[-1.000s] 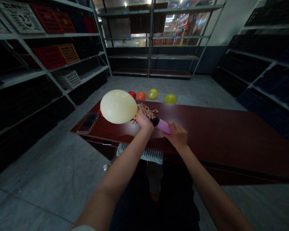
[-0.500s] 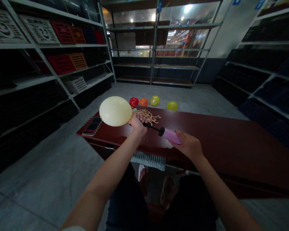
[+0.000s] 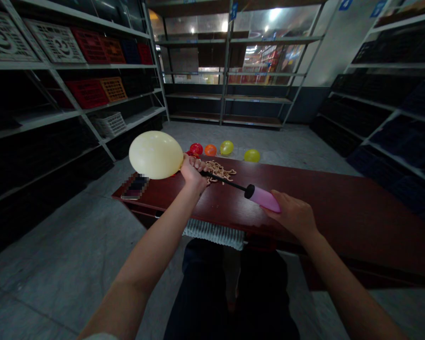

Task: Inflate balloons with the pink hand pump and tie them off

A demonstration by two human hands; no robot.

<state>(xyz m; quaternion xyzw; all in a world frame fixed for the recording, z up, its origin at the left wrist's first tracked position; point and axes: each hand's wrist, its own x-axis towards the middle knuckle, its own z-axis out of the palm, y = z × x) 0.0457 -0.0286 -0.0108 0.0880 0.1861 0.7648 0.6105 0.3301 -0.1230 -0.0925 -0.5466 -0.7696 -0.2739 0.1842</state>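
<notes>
A pale yellow inflated balloon (image 3: 156, 155) hangs above the left end of a dark red table (image 3: 322, 203). My left hand (image 3: 193, 171) is closed around its neck and the tip of a hand pump. The pump's thin black rod (image 3: 223, 180) runs right to a pink barrel (image 3: 265, 199), which my right hand (image 3: 293, 216) grips at its rear end. The rod is drawn far out of the barrel. A heap of tan uninflated balloons (image 3: 219, 169) lies on the table just behind my left hand.
A phone (image 3: 136, 186) lies on the table's left corner. Several small inflated balloons, red (image 3: 196, 148), orange (image 3: 209, 150) and yellow-green (image 3: 251, 155), rest on the floor beyond the table. Metal shelving with crates (image 3: 88, 92) lines left, back and right walls.
My right hand has pulled the pink barrel rightward, exposing more of the black rod. The balloon and my left hand have shifted left and slightly up.
</notes>
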